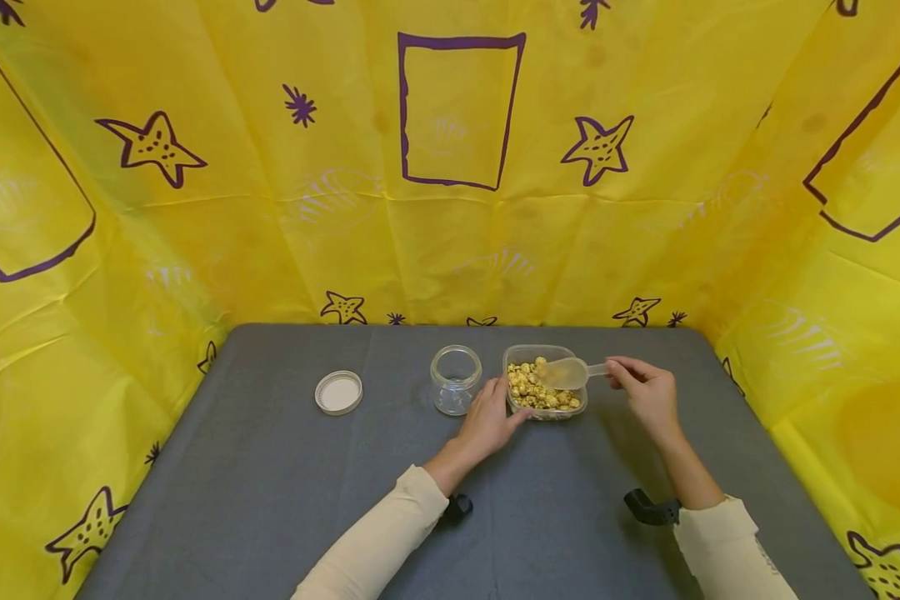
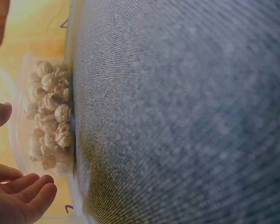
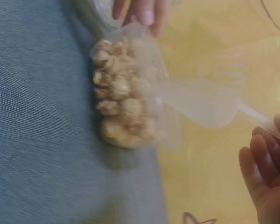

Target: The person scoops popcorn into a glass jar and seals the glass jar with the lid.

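Over the popcorn tub (image 1: 528,353), the right hand (image 1: 651,396) pinched a scoop (image 1: 567,374); the left hand (image 1: 487,423), fingers spread, touched the tub.

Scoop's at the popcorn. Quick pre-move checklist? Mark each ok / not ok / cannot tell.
1. Scoop held: ok, right hand pinches its handle.
2. Scoop tip over tub: ok.
3. Popcorn available: ok, plenty in the tub.
4. Tub steadied: cannot tell; left hand is at its side, but how firmly is unclear.
5. Jar open: ok, mouth up, lid off on the table.
6. Scoop loaded: cannot tell, right wrist view is blurred.
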### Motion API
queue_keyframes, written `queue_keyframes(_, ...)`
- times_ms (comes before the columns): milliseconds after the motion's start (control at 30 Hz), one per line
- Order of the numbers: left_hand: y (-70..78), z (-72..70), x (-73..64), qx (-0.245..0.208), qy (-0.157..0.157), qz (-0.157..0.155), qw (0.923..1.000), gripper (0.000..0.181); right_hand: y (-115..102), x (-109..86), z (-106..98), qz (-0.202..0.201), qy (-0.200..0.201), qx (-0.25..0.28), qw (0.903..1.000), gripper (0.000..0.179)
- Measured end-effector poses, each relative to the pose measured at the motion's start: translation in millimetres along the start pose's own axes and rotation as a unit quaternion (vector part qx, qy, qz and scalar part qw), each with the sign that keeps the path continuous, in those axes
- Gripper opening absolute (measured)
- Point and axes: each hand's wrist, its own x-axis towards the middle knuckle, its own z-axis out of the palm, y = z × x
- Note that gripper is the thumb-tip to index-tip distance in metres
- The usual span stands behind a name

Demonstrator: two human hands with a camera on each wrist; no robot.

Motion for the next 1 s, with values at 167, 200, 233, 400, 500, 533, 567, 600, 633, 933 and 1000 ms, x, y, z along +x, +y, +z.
queue_keyframes(167, -0.4, 3.3, 0.8, -0.005, 0.009, 0.005, 0.9999, 0.074, -7.0, 9.7, -8.1, -0.043, 0.039, -0.047, 0.9972, 0.022)
queue_keyframes(200, -0.4, 3.9, 0.8, -0.004, 0.011, 0.006, 0.9999, 0.074, -8.1, 11.2, -9.4, -0.058, 0.047, -0.062, 0.9953, 0.021)
queue_keyframes(233, -0.4, 4.6, 0.9, 0.0, 0.012, 0.007, 0.9999, 0.074, -9.1, 12.3, -10.5, -0.074, 0.055, -0.077, 0.9927, 0.019)
queue_keyframes(400, 0.6, 7.3, 1.6, 0.009, 0.009, 0.006, 0.9999, 0.074, -13.4, 14.9, -14.9, -0.145, 0.076, -0.143, 0.9761, 0.013)
queue_keyframes(500, 2.2, 7.1, 1.9, 0.005, 0.007, 0.002, 1.0, 0.074, -14.6, 15.8, -16.4, -0.145, 0.066, -0.166, 0.9731, 0.013)
queue_keyframes(533, 2.7, 7.0, 1.8, 0.004, 0.006, 0.001, 1.0, 0.074, -14.2, 15.8, -16.8, -0.136, 0.063, -0.169, 0.9742, 0.014)
queue_keyframes(567, 3.0, 7.1, 1.7, 0.004, 0.006, 0.0, 1.0, 0.074, -13.7, 15.7, -17.1, -0.123, 0.059, -0.169, 0.9761, 0.015)
queue_keyframes(600, 3.3, 7.2, 1.4, 0.005, 0.007, 0.001, 1.0, 0.074, -12.8, 15.9, -17.8, -0.109, 0.058, -0.167, 0.9782, 0.016)
queue_keyframes(633, 3.9, 7.1, 1.5, 0.006, 0.007, 0.001, 1.0, 0.074, -11.7, 16.3, -18.6, -0.094, 0.056, -0.162, 0.9808, 0.018)
queue_keyframes(933, 6.3, 5.7, 1.4, 0.008, 0.004, -0.003, 1.0, 0.072, -3.8, 24.1, -25.6, -0.023, 0.022, -0.137, 0.99, 0.031)
queue_keyframes(1000, 6.1, 5.7, 1.8, 0.007, 0.005, -0.004, 1.0, 0.072, -1.2, 26.2, -25.2, -0.011, 0.006, -0.134, 0.9909, 0.033)
